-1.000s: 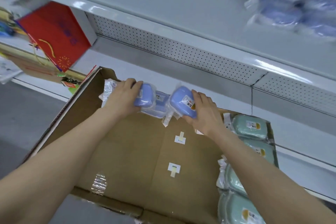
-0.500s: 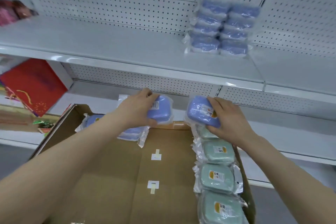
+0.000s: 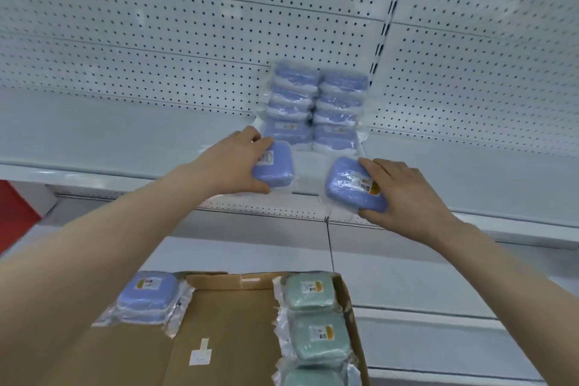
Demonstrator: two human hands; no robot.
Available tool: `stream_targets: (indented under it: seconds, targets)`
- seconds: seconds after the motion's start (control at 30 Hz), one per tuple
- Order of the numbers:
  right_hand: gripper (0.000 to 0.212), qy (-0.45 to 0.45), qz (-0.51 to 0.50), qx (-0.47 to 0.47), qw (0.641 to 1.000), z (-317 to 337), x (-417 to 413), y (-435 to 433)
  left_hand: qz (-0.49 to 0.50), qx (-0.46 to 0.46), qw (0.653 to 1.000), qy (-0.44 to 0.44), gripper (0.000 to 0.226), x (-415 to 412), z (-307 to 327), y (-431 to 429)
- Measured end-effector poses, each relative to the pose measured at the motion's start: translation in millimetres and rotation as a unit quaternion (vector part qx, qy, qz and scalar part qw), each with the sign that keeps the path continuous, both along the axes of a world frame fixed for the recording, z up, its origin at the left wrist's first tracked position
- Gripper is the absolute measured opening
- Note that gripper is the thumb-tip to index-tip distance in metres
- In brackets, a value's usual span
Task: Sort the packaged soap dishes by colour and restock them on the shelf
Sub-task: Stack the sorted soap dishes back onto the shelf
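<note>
Both hands grasp one wrapped blue dish apiece: left hand curls round the left dish at frame centre, right hand clasps the right dish just beside it, tilted. Both are at the front edge of the shelf, just below the blue stacks standing against the pegboard, probably so that like colour joins like. Carrying two at once likely halves the trips. Whether either dish touches the shelf yet, I cannot tell. In the box at the bottom, green dishes line the right side and spare blue dishes lie at left, apart by colour.
</note>
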State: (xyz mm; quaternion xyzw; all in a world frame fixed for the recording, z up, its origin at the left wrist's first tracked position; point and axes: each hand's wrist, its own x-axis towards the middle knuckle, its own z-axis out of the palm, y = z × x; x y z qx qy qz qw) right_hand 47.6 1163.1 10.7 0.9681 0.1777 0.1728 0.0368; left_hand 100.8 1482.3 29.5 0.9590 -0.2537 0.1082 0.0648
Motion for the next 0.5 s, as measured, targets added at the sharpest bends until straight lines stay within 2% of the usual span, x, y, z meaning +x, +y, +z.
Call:
stream_targets:
  seconds: [0.27, 0.5]
  targets:
    - [0.089, -0.007, 0.01, -0.026, 1.0, 6, 76, -36, 0.025, 0.004, 1.0, -0.003, 0.088, 83, 7, -19]
    - [0.083, -0.014, 0.023, -0.024, 0.999, 13, 165, -30, 0.029, 0.032, 0.999, -0.017, 0.084, 153, 10, -46]
